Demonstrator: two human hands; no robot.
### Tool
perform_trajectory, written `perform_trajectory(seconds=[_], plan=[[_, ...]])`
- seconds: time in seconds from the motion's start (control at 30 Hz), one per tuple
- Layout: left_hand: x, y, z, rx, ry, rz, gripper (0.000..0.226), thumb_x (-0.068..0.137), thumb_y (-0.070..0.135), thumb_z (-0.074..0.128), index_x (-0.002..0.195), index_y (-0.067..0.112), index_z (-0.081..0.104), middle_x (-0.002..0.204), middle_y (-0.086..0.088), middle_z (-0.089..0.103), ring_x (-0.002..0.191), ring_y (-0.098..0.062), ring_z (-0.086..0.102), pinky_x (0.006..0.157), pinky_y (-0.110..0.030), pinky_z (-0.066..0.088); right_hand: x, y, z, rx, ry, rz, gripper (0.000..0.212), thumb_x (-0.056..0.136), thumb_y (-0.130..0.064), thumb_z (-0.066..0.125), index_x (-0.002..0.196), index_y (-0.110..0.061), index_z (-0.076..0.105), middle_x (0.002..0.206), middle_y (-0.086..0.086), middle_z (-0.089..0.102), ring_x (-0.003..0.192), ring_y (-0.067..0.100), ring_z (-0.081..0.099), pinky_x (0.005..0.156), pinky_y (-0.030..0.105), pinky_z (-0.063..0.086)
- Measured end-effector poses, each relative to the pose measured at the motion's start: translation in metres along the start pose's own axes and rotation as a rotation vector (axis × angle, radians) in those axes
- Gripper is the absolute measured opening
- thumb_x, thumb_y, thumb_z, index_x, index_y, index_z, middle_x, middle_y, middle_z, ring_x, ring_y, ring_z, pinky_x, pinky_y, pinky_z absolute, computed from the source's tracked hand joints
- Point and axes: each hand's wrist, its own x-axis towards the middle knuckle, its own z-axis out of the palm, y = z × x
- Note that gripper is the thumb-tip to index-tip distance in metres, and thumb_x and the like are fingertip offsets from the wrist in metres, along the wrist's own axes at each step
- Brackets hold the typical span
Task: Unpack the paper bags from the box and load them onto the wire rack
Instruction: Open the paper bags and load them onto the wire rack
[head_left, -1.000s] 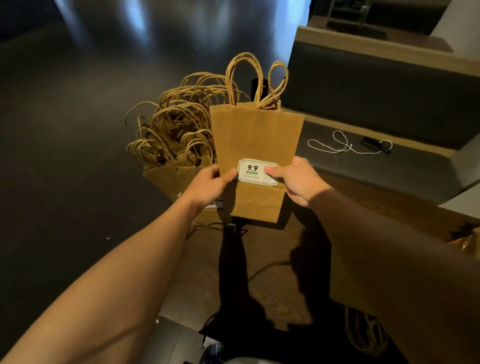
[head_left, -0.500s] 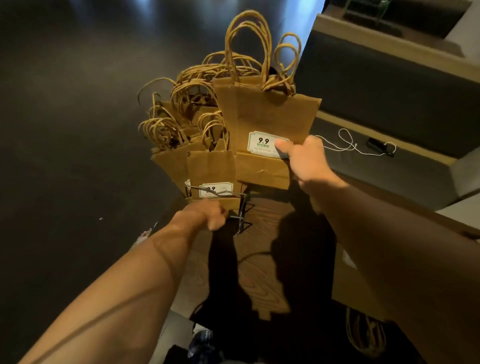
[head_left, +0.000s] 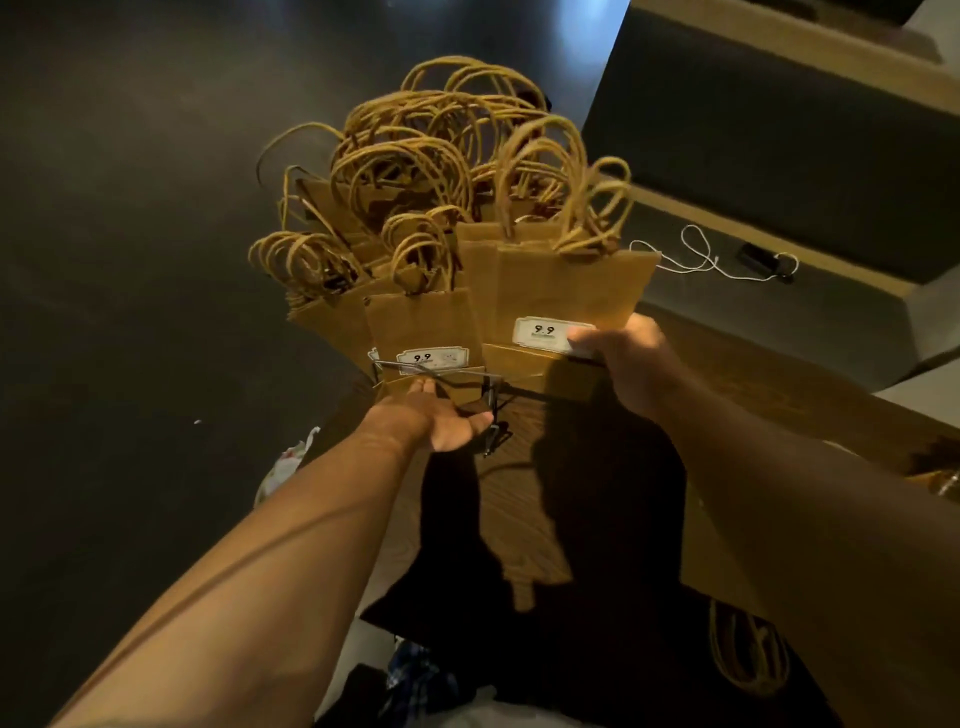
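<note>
Nearest us, the wooden worktop (head_left: 524, 519) lies under our forearms' shadows. Our left hand (head_left: 447, 421) sits palm up at the front of the wire rack (head_left: 441, 369), its fingers (head_left: 423, 387) straight and reaching under the rack's front wire against the bottom of the foremost racked bag (head_left: 421, 327). Just right, our right hand (head_left: 631, 364) pinches the folded paper bag (head_left: 566, 291), thumb on its white "9.9" label (head_left: 545, 332), holding it upright beside the rack. Behind stand more kraft bags (head_left: 363, 208), their twisted handles (head_left: 441, 130) crowding upward. Farther right, a white cord (head_left: 696, 260) lies on a grey ledge (head_left: 831, 312).
</note>
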Motion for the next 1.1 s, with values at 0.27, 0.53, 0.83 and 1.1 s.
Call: perform_trajectory(seconds=[0.27,0.53,0.83,1.1], plan=[[0.002,-0.004,0.004,0.025,0.038,0.010,0.088,0.087,0.082,0.012,0.158,0.030,0.015,0.166,-0.006,-0.009,0.152,-0.026,-0.015,0.122,-0.056,0.003,0.005,0.008,0.008,0.021,-0.068,0.096,0.046,0.071,-0.006,0.071,0.117,-0.006,0.064,0.115,0.015,0.069,0.111,0.036,0.063,0.096,0.049,0.050],[-0.004,-0.002,0.004,0.011,0.069,0.007,0.086,0.089,0.080,0.014,0.148,0.026,0.045,0.162,-0.014,0.022,0.151,-0.034,0.014,0.119,-0.057,0.017,0.022,0.014,0.059,-0.054,-0.040,0.115,0.020,0.091,-0.009,0.064,0.111,-0.009,0.060,0.097,-0.002,0.068,0.091,0.013,0.065,0.073,0.022,0.050],[-0.025,-0.080,0.006,-0.658,0.732,-0.208,0.038,0.092,0.052,0.053,0.102,0.018,0.066,0.102,-0.009,0.069,0.094,-0.028,0.063,0.091,-0.039,0.053,0.036,0.039,0.077,0.112,-0.033,0.123,0.032,0.091,-0.006,0.063,0.123,-0.003,0.060,0.116,0.011,0.069,0.106,0.027,0.066,0.096,0.040,0.052],[-0.025,-0.085,-0.008,-0.939,0.919,-0.091,0.019,0.100,0.029,0.058,0.104,0.013,0.066,0.097,0.001,0.067,0.090,-0.013,0.062,0.081,-0.025,0.046,0.031,0.067,0.090,0.042,0.085,0.061,0.046,0.083,-0.008,0.074,0.124,-0.016,0.056,0.120,-0.002,0.064,0.100,0.012,0.061,0.097,0.035,0.044]])
